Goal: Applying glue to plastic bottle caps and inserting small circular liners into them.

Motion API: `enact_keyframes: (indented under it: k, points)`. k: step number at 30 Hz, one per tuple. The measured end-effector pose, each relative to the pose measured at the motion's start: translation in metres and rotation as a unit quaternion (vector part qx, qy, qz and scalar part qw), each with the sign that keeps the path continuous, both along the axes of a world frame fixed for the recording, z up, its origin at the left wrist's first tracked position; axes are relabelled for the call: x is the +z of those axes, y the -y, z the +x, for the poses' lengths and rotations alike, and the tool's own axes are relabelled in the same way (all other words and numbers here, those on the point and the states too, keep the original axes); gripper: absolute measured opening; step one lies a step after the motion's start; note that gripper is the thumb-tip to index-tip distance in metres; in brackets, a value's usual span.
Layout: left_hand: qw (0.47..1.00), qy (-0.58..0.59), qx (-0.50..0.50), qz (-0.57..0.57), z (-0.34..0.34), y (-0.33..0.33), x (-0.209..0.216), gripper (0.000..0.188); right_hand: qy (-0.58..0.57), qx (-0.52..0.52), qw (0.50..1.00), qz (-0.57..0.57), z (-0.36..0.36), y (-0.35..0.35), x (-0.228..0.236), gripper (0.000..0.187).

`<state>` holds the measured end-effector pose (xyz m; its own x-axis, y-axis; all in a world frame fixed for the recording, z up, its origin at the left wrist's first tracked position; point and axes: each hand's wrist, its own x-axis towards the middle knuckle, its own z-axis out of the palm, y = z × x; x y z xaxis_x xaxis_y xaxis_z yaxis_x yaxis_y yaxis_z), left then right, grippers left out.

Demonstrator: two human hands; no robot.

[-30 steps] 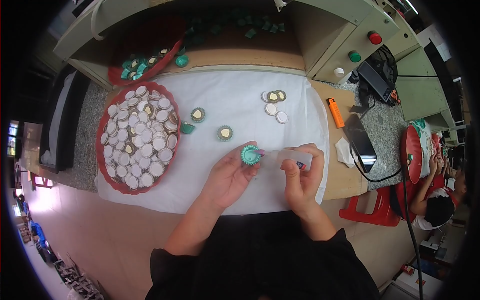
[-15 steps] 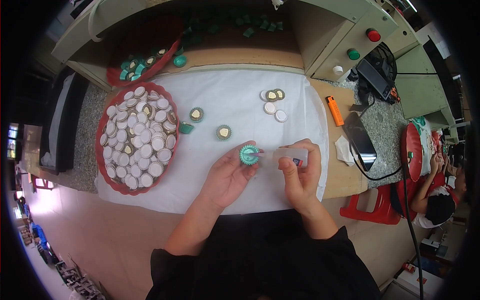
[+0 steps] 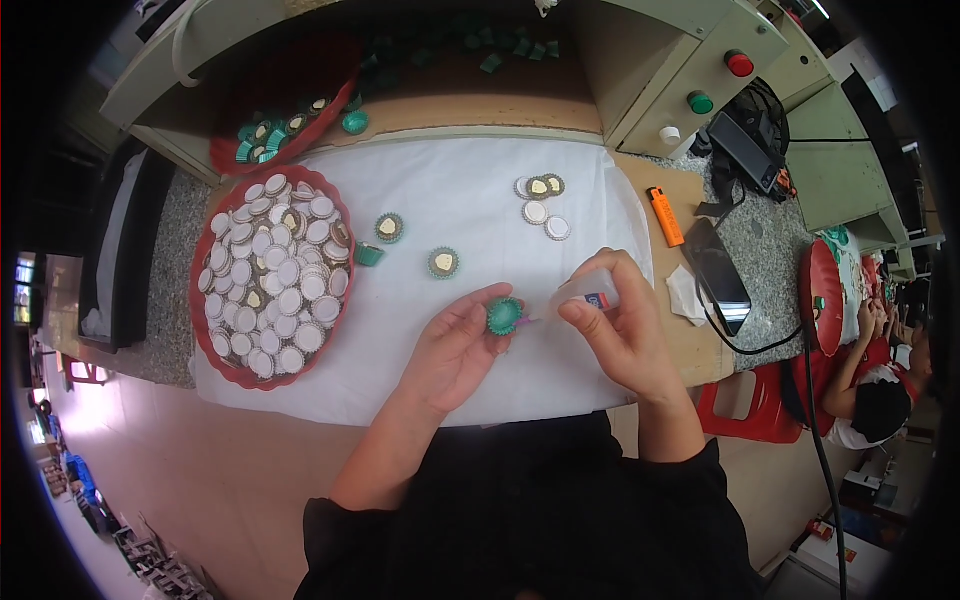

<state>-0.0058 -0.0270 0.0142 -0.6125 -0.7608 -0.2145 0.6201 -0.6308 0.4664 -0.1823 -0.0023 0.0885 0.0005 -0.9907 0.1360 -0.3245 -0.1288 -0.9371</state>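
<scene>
My left hand grips a small shiny green fluted cup between thumb and fingers, its opening facing up. In my right hand is a translucent squeeze bottle with a thin pinkish nozzle. The nozzle points left at the cup's right rim; I cannot tell whether it touches. Farther off on the white sheet, a green cup with a cream-coloured piece inside stands near another filled cup. An empty-looking green cup lies tipped on its side beside the red basin.
A red scalloped basin full of white round discs stands at the left. Another red basin holds green cups behind it. Several discs lie at the back right, near an orange lighter and a phone. A co-worker sits far right.
The bottle has tilted and drawn back to the right, so its nozzle has moved from over the cup's middle to its right rim. My left hand has kept the cup in nearly the same place.
</scene>
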Motion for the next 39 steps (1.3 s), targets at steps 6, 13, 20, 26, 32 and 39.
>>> enact_keyframes:
  k: [6,13,20,26,32,39]
  points:
    - [1.0,-0.005,-0.007,0.0,0.0,0.0,-0.001,0.033,-0.056,0.022,0.998,-0.013,-0.008,0.002,0.007,0.023]
    - [1.0,-0.01,-0.018,-0.014,0.003,0.0,-0.006,0.035,0.581,-0.035,0.805,0.115,-0.033,-0.006,-0.015,0.043]
    - [1.0,0.005,-0.004,0.008,0.0,-0.002,0.001,0.032,0.5,-0.056,0.856,0.116,-0.047,0.005,-0.03,0.035]
    - [1.0,-0.005,-0.01,0.002,0.005,-0.003,-0.002,0.034,0.201,-0.045,0.967,0.147,-0.051,0.045,-0.01,0.025]
    - [0.999,-0.023,-0.026,-0.002,0.001,-0.002,0.001,0.032,-0.017,-0.09,0.994,0.06,-0.055,0.088,-0.019,0.017]
    - [0.999,-0.018,-0.026,0.006,0.001,-0.002,0.003,0.031,-0.342,-0.154,0.92,0.113,-0.008,0.105,-0.011,0.042]
